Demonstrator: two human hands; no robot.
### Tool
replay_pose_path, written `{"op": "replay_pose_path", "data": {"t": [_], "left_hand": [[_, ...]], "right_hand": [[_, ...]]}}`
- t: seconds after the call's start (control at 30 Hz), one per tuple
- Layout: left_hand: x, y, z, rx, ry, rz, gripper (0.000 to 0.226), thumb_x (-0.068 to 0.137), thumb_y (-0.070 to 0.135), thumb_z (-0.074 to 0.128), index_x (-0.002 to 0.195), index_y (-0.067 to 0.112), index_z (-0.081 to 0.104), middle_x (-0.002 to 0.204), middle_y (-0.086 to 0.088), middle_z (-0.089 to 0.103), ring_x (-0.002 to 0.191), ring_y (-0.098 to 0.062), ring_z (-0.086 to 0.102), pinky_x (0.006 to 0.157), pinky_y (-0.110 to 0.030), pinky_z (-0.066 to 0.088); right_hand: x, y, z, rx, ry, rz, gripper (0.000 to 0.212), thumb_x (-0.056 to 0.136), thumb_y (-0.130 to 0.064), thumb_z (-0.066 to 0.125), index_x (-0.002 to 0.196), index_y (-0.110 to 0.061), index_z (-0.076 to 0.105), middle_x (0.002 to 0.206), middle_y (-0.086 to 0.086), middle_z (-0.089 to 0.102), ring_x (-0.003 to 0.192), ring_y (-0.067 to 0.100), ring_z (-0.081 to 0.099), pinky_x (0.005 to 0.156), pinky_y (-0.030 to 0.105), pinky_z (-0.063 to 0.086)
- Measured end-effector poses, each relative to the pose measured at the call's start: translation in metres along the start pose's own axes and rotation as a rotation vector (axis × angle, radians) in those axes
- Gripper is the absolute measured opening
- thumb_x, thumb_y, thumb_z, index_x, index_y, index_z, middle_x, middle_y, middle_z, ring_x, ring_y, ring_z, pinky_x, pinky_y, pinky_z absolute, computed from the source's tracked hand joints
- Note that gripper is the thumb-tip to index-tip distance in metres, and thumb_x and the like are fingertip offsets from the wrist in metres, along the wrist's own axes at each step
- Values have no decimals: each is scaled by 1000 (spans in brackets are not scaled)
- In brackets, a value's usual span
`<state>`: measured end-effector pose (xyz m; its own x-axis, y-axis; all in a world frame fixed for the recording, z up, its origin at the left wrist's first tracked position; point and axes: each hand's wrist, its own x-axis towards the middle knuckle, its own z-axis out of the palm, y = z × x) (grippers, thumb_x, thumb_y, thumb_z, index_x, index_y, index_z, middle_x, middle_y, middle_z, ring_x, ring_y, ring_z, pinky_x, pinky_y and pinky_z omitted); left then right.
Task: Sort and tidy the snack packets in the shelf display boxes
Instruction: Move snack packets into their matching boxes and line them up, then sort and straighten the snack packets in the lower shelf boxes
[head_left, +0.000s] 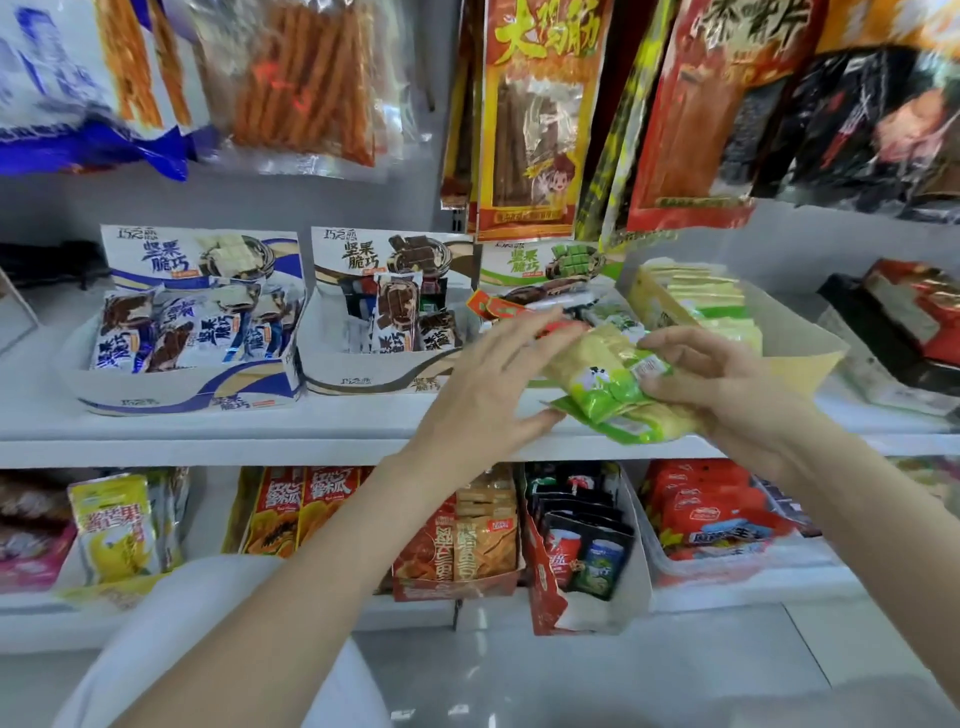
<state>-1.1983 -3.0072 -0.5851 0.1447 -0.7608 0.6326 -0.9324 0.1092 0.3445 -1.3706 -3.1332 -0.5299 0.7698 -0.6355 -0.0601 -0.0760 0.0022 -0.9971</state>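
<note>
Straight ahead, we face a white shelf (208, 428) lined with open display boxes of snack packets. At centre, our two hands meet over the shelf's front edge. Our right hand (727, 384), at about three o'clock from centre, pinches a small bundle of green and yellow packets (613, 389) between thumb and curled fingers. Our left hand (488, 384), at nine o'clock from the bundle, is spread with fingers straight and apart, fingertips reaching over the bundle's far end — whether they touch it we cannot tell.

Behind the hands, at twelve o'clock, stands a green display box (545, 260) holding mixed packets, some red, some green. To its left sit a brown display box (384, 312) of chocolate-coloured packets and, farther toward nine o'clock, a blue display box (192, 322) with blue and white packets. At two o'clock from the hands, a plain yellow box (800, 353) holds a neat row of pale green packets (706, 301) standing on edge.

Above, large snack bags (530, 119) hang — below, a lower shelf (727, 584) carries more boxes.
</note>
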Motion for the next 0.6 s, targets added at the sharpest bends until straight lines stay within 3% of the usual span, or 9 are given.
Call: {"op": "replay_pose_path", "data": {"t": [0.1, 0.17, 0.23, 0.3, 0.37, 0.43, 0.5, 0.6], "left_hand": [[-11, 8, 7, -84, -35, -8, 47, 79, 30, 60, 123, 16, 58, 124, 2, 60, 113, -13, 52, 96, -26, 39], [-13, 10, 8, -72, 20, -3, 37, 81, 27, 55, 117, 17, 61, 113, 2, 64, 104, -14, 58, 88, -25, 45], [-13, 12, 9, -69, 52, -11, 31, 80, 18, 60, 111, 14, 63, 106, 2, 66, 98, -13, 59, 84, -22, 45], [-10, 14, 9, -98, 34, -65, 29, 80, 13, 64, 109, 13, 65, 101, 3, 66, 92, -9, 57, 80, -14, 41], [-5, 16, 6, -159, 29, -224, 31, 83, 15, 67, 113, 15, 64, 95, 7, 63, 87, -9, 57, 75, -10, 39], [2, 16, 1, -310, 20, -468, 43, 83, 19, 67, 124, 16, 55, 99, 3, 61, 91, -13, 58, 82, -18, 44], [6, 15, -1, -517, -51, -656, 52, 82, 18, 68, 129, 18, 47, 102, -2, 61, 96, -16, 59, 85, -26, 46], [6, 21, 2, -597, -172, -673, 43, 82, 14, 68, 120, 20, 49, 91, 3, 64, 87, -10, 62, 79, -26, 49]], "right_hand": [[-4, 17, -9, 42, -51, 36, 60, 32, -30, 93, 86, -20, 70, 100, 9, 58, 74, 16, 63, 61, 17, 54], [-6, 20, -14, 95, -44, 43, 66, 24, -39, 93, 85, -23, 72, 94, 3, 67, 75, 11, 66, 64, 17, 54], [-11, 21, -17, 106, -59, 95, 55, 40, -34, 89, 91, -24, 72, 98, 1, 69, 84, 10, 66, 77, 20, 53], [-13, 23, -23, 107, -51, 159, 45, 62, -15, 73, 106, -20, 66, 107, 5, 66, 92, 10, 63, 80, 21, 50], [-16, 24, -33, 110, -13, 184, 50, 66, -5, 66, 115, -13, 60, 109, 7, 65, 94, 11, 63, 80, 19, 52], [-21, 26, -42, 75, 1, 180, 52, 63, -3, 67, 114, -3, 60, 108, 11, 68, 98, 16, 64, 87, 21, 51], [-27, 27, -48, 36, 8, 147, 40, 61, -3, 66, 101, 4, 65, 96, 11, 72, 90, 18, 66, 81, 19, 53], [-36, 25, -49, 78, 20, 64, 28, 65, -5, 62, 93, 0, 65, 84, 6, 73, 78, 14, 69, 67, 16, 54]]}}
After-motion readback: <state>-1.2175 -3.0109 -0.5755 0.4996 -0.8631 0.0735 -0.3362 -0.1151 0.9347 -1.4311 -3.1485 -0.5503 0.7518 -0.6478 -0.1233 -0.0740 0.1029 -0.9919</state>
